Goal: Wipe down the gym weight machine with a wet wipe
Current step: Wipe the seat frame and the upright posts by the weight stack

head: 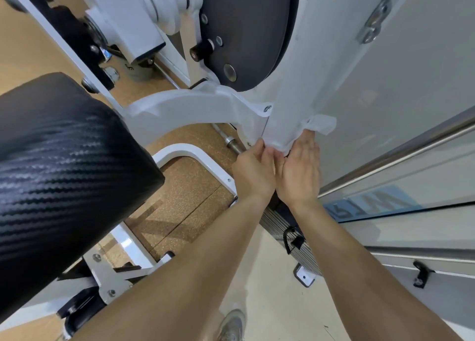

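Holding the wet wipe [282, 134] wrapped around the machine's white upright post [303, 78] — my left hand [253, 172] pinches its edge with curled fingers, my right hand [299, 172] presses it with fingers nearly straight — black pad [64, 165] well apart, leftward

White, black and speckled tan.
Glossy white on the machine frame [180, 109] and on the wet wipe [321, 124]; black with a fine woven, carbon-fibre pattern on the seat pad [64, 173]; dark grey on the round disc [246, 32]; cork-like speckled tan on the floor [190, 186]; pale blue on the label strip [372, 203].
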